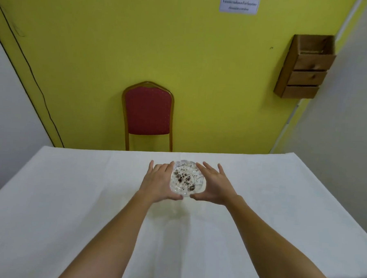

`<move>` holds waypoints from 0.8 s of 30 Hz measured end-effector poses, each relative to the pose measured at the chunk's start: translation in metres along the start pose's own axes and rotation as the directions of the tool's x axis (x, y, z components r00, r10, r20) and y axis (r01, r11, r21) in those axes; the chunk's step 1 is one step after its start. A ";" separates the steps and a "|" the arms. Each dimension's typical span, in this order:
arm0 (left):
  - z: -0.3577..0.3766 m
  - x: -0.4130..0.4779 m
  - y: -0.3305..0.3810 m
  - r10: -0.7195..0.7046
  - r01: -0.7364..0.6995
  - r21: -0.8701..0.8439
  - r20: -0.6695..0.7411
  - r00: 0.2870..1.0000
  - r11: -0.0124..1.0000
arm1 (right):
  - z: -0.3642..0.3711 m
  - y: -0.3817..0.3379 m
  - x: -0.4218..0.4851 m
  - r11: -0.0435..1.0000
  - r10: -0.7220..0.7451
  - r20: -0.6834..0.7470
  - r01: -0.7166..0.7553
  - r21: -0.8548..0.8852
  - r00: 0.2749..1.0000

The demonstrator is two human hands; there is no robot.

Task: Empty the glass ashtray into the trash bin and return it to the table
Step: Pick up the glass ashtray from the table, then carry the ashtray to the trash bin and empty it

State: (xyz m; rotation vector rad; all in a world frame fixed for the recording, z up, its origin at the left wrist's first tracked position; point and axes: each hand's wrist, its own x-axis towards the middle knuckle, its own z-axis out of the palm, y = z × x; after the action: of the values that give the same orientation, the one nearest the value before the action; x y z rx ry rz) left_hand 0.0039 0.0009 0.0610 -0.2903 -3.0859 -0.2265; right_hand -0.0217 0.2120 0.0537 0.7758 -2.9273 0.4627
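A clear cut-glass ashtray with dark ash and crumbs in its bowl is at the middle of the white-clothed table, toward the far edge. My left hand lies against its left side with the fingers straight along the rim. My right hand is at its right side with the fingers spread and pointing away. Both thumbs reach the near rim and almost meet there. Neither hand's fingers curl around the glass. I cannot tell whether the ashtray rests on the cloth. No trash bin is in view.
A red padded chair with a gold frame stands behind the table's far edge against the yellow wall. A wooden slatted box hangs on the wall at the right. A black cable runs down the wall at the left.
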 end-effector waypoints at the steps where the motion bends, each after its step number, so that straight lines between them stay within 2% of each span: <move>1: -0.007 -0.002 0.002 0.019 -0.018 0.006 -0.016 1.000 1.000 | -0.007 -0.004 -0.004 1.000 0.012 -0.022 -0.012 -0.004 1.000; 11: -0.047 -0.011 0.050 0.239 -0.235 0.059 -0.091 0.967 0.970 | -0.070 -0.018 -0.070 0.979 0.182 -0.154 -0.193 -0.063 0.971; 24: -0.043 -0.006 0.153 0.464 -0.465 -0.005 -0.071 0.883 0.885 | -0.114 0.023 -0.164 0.892 0.392 -0.173 -0.420 -0.170 0.903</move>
State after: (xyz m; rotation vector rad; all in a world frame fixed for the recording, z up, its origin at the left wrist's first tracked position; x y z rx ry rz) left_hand 0.0389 0.1421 0.1245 -0.9828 -2.8327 -0.2432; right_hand 0.1091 0.3437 0.1307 0.0935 -2.9394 0.2192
